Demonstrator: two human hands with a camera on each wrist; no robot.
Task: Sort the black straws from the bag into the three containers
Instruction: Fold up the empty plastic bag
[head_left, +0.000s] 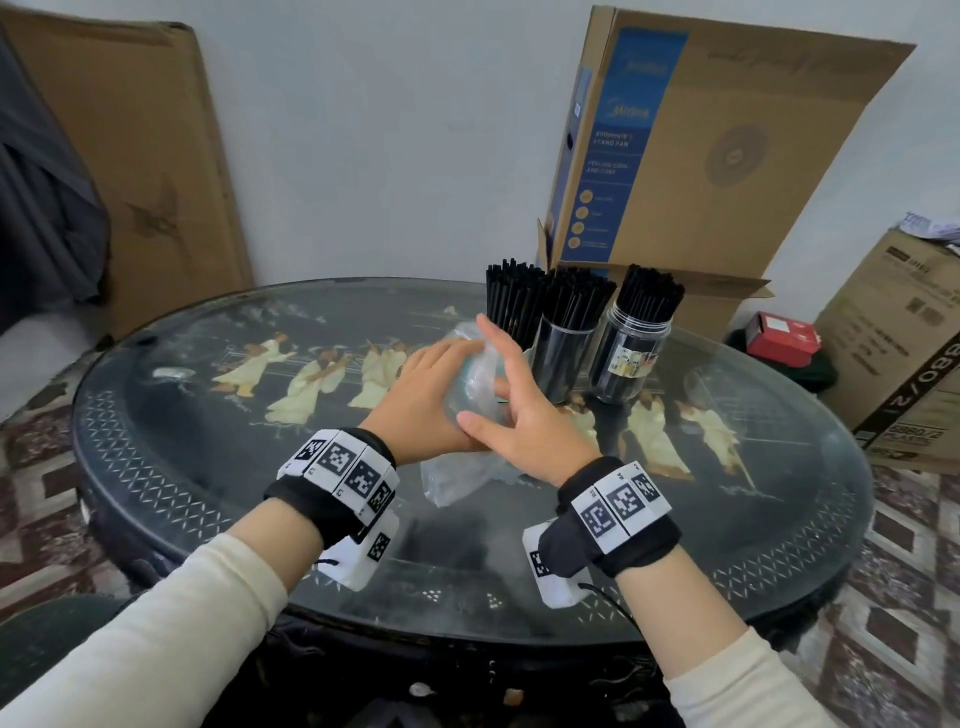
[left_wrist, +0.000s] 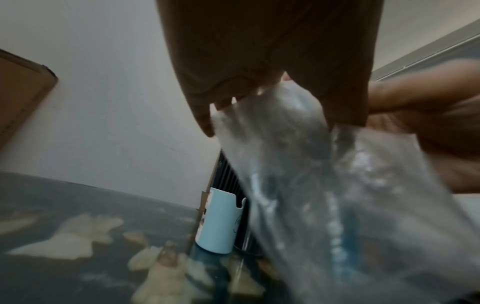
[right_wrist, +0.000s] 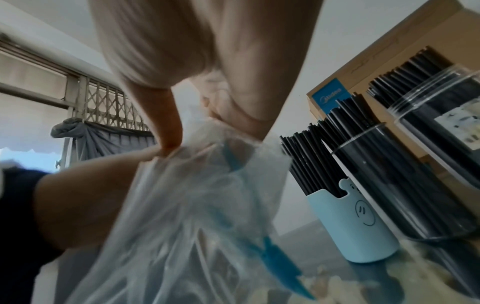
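Your left hand (head_left: 431, 400) grips the clear plastic bag (head_left: 467, 457); your right hand (head_left: 511, 400), touching it, pinches the bag's top. Just beyond your right fingers, black straws (head_left: 576, 296) fill a blue holder (right_wrist: 355, 224) and two clear jars (head_left: 628, 358). Tugging the bag could topple them. Motion blur hides whether any straws remain inside.

Plain pale wall (head_left: 363, 130) behind; cardboard boxes (head_left: 727, 156) beside; patterned carpet (head_left: 909, 597) underfoot.
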